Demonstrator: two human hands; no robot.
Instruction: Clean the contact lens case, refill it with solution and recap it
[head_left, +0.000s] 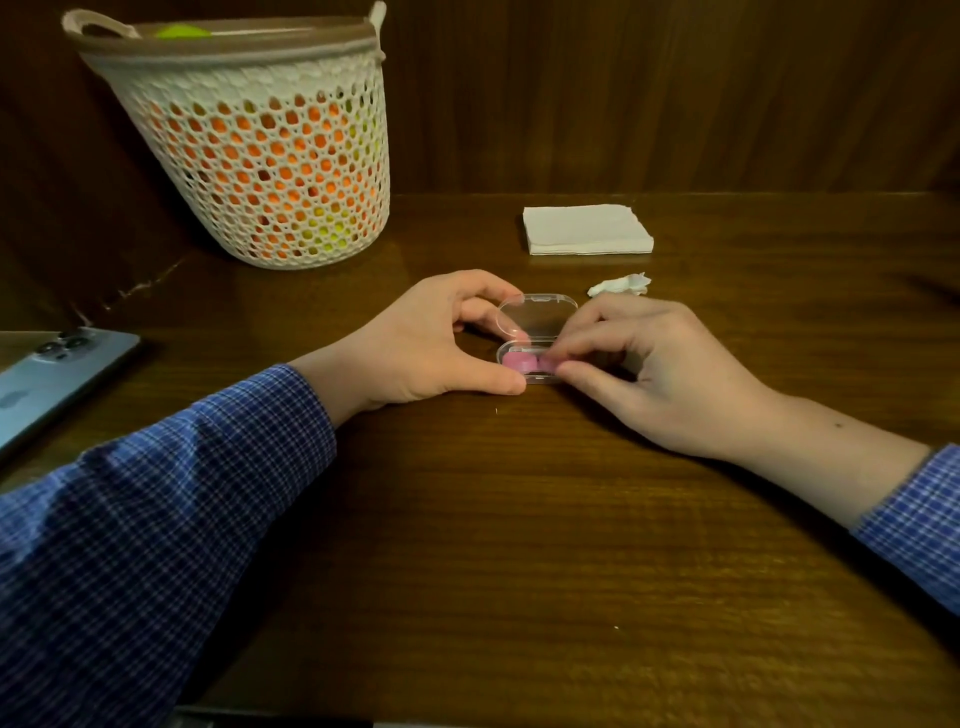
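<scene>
A small clear plastic box (540, 312) stands on the wooden table with its lid raised. Inside it lies the pink contact lens case (519, 361). My left hand (431, 343) holds the box from the left, thumb at its front edge and fingers behind the lid. My right hand (639, 364) comes in from the right and pinches the right pink cap of the case between thumb and forefinger. That cap is mostly hidden by my fingertips. No solution bottle is in view.
A crumpled tissue (621, 284) lies just behind the box, and a stack of folded napkins (587, 228) farther back. A woven basket (260, 156) with orange and yellow contents stands at the back left. A phone (52, 384) lies at the left edge.
</scene>
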